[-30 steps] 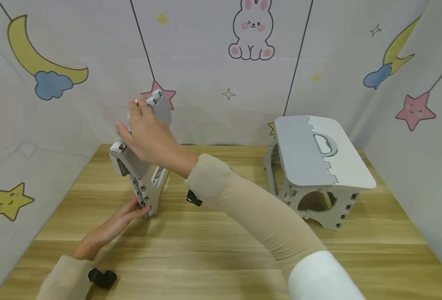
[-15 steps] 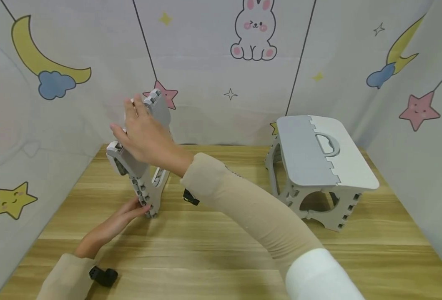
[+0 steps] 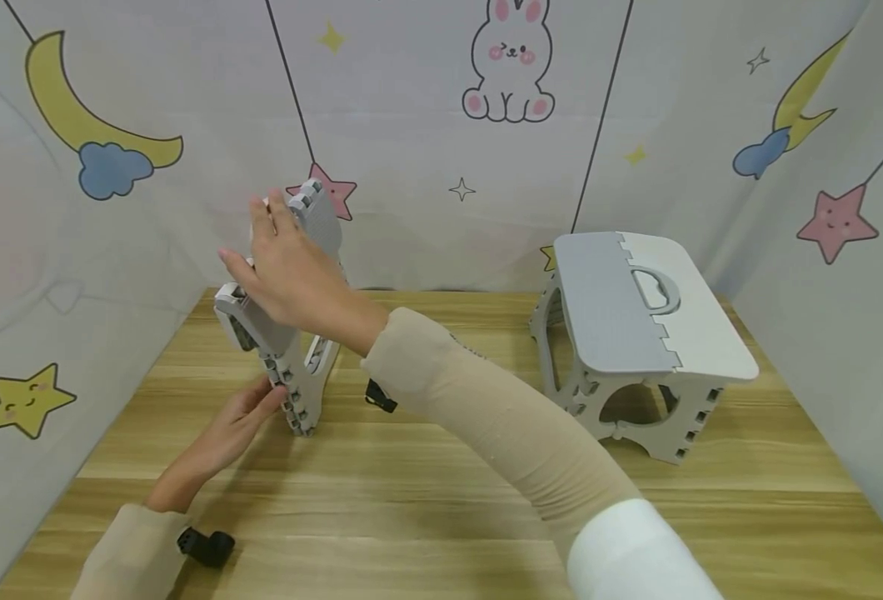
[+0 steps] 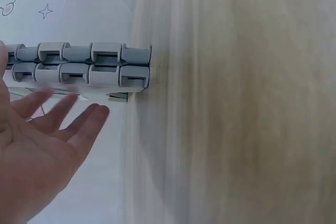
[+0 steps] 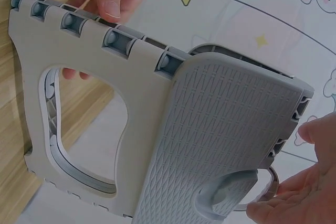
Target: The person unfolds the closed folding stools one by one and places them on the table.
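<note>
A grey-and-white folding step stool (image 3: 302, 379), folded nearly flat, stands on end at the left of the table in the head view. My right hand (image 3: 295, 275) lies along its top, fingers extended. In the right wrist view its fingers reach beside the grey carry handle (image 5: 223, 187), close to or touching it. Low on the near side, my left hand (image 3: 227, 429) has its thumb against the hinged edge (image 5: 118, 40). Its other fingers reach behind the stool; the left wrist view shows them loosely extended below the hinges (image 4: 79, 66), not curled round them.
A second step stool (image 3: 614, 308), unfolded, stands at the right of the wooden table (image 3: 441, 517). Patterned cloth walls (image 3: 411, 242) enclose the back and sides. Small black wrist cameras (image 3: 207, 547) are worn on the sleeves.
My left hand has slid slightly up the hinged edge. The right hand and the folded stool have shifted slightly left in the head view, which moved a little too.
</note>
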Available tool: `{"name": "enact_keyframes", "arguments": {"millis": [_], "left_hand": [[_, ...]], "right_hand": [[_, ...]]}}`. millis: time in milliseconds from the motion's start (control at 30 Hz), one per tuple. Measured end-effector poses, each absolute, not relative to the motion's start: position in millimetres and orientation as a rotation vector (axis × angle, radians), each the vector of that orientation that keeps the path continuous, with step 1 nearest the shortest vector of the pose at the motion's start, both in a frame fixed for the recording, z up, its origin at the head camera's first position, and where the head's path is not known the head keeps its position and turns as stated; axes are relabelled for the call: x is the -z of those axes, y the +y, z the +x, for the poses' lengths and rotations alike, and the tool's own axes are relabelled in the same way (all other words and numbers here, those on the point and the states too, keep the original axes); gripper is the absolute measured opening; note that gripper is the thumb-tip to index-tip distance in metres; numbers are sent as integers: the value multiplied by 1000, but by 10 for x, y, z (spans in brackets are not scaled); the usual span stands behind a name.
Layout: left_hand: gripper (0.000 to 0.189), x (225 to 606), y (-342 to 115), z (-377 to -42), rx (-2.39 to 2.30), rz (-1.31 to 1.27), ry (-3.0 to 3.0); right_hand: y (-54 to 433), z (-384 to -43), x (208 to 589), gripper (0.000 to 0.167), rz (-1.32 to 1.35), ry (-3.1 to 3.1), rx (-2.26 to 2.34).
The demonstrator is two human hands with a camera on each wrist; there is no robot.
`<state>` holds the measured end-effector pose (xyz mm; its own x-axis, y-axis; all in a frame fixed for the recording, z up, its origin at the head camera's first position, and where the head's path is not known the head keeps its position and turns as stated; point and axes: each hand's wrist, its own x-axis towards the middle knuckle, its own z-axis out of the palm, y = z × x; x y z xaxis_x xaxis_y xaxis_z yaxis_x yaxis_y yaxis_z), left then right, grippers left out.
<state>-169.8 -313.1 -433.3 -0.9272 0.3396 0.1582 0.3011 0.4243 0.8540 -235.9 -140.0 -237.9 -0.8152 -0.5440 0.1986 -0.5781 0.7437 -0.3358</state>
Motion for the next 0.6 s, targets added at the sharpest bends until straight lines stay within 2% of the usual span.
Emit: {"name": "enact_keyframes", "arguments": {"millis": [267,600], "left_hand": [[49,4355,-3148,-1727,-1691,707,2630],[53,4354,-3144,-1749,-1728,727,2609]], "right_hand": [[-1392,-2364,2389,74,934,-2852,-604],[-1372,-2375,2409,76,988,-2814,-687]]}}
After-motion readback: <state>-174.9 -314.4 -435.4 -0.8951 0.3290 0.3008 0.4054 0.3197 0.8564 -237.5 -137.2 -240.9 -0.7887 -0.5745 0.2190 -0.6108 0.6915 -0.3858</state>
